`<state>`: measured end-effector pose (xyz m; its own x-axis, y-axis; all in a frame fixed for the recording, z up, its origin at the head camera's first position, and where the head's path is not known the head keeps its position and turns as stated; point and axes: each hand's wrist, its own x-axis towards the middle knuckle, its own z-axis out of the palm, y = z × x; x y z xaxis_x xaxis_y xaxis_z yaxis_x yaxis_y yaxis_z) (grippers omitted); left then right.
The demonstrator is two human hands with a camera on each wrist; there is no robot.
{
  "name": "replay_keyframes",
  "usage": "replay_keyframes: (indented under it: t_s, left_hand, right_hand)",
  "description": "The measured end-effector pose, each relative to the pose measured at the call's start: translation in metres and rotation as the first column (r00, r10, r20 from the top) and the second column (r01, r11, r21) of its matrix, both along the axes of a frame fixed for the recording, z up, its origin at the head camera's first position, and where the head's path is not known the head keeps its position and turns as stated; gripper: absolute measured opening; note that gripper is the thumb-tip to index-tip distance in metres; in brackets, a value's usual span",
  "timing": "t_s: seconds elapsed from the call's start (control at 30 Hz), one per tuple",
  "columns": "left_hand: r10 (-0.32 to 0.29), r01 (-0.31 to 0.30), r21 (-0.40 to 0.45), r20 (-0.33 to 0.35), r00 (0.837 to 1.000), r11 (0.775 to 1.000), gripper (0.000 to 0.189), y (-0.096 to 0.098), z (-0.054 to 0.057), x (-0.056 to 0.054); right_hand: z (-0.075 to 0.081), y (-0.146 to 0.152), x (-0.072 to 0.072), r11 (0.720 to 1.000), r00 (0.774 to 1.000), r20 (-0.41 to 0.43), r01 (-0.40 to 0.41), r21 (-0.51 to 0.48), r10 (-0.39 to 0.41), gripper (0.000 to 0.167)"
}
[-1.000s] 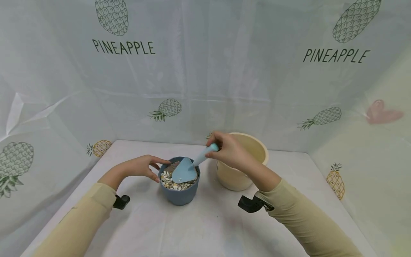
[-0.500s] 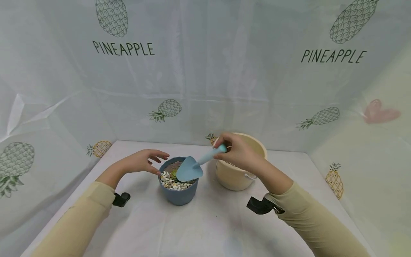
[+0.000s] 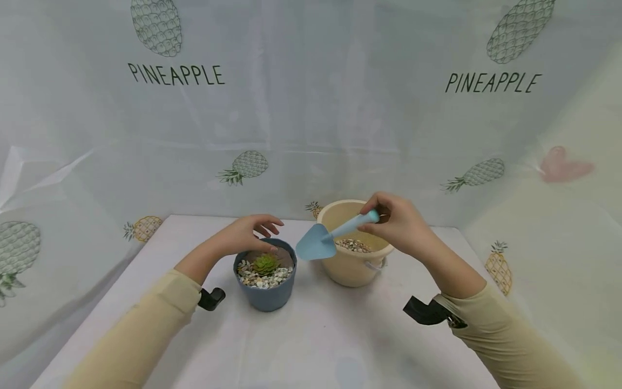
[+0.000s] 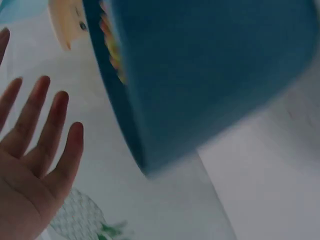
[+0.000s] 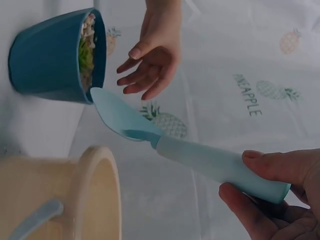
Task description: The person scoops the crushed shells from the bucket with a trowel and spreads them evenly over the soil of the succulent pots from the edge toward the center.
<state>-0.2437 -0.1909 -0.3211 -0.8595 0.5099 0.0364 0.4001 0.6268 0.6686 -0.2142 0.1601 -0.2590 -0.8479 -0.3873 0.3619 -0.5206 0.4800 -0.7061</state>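
Note:
In the head view my right hand (image 3: pixel 400 221) grips the pale blue handle of a small trowel (image 3: pixel 318 243), thumb and fingers around its end. The trowel's blade hangs between a blue flower pot (image 3: pixel 267 297) and a cream bucket (image 3: pixel 347 273). My left hand (image 3: pixel 250 235) is above the back left rim of the pot, fingers loosely spread and holding nothing. Inside the pot sits a green succulent (image 3: pixel 266 264) among pale pebbles (image 3: pixel 264 280), with brown soil behind it. The right wrist view shows the trowel blade (image 5: pixel 120 115) apart from the left hand (image 5: pixel 157 65).
More pebbles (image 3: pixel 353 246) lie low inside the bucket, which has a grey handle (image 3: pixel 376 266) at its right side. A white cloth (image 3: pixel 301 351) covers the table. Behind it hangs a pineapple-print curtain (image 3: pixel 311 108).
My right hand has carried the trowel right, off the pot and toward the bucket, uncovering the succulent. My left hand has risen from the pot's rim and shifted right over it.

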Motion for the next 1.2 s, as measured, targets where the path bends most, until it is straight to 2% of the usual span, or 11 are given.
replay_keyframes:
  t_s: [0.17, 0.33, 0.47, 0.6, 0.77, 1.07, 1.2]
  left_hand:
    - [-0.001, 0.001, 0.005, 0.013, 1.000, 1.000, 0.053, 0.024, 0.006, -0.003]
    - [0.046, -0.047, 0.017, 0.070, 0.996, 0.999, 0.049, 0.052, 0.010, -0.015]
    - [0.091, -0.092, 0.006, 0.091, 0.992, 0.996, 0.046, 0.073, 0.013, -0.026]
    - [0.125, -0.123, -0.028, 0.107, 0.986, 0.992, 0.041, 0.088, 0.012, -0.036]
    - [0.184, -0.173, -0.081, 0.150, 0.972, 0.982, 0.037, 0.103, 0.010, -0.043]
    - [0.281, -0.253, -0.136, 0.260, 0.924, 0.958, 0.045, 0.120, 0.011, -0.049]
    - [0.294, -0.240, -0.219, 0.262, 0.919, 0.946, 0.045, 0.129, 0.017, -0.055]
  right_hand:
    - [0.003, 0.011, 0.002, 0.999, 0.998, -0.054, 0.030, 0.010, -0.030, 0.022]
    - [0.006, 0.022, 0.003, 0.996, 0.992, -0.084, 0.093, 0.006, -0.092, 0.021]
    - [0.007, 0.028, 0.003, 0.992, 0.982, -0.140, 0.122, -0.035, -0.126, 0.019]
    - [0.006, 0.034, 0.003, 0.990, 0.967, -0.213, 0.127, -0.068, -0.139, 0.020]
    - [0.003, 0.041, 0.001, 0.986, 0.949, -0.269, 0.156, -0.052, -0.164, 0.019]
    - [-0.027, 0.053, -0.016, 0.977, 0.966, -0.157, 0.211, 0.031, -0.204, 0.021]
    - [-0.039, 0.058, -0.024, 0.971, 0.970, -0.094, 0.229, 0.074, -0.222, 0.022]
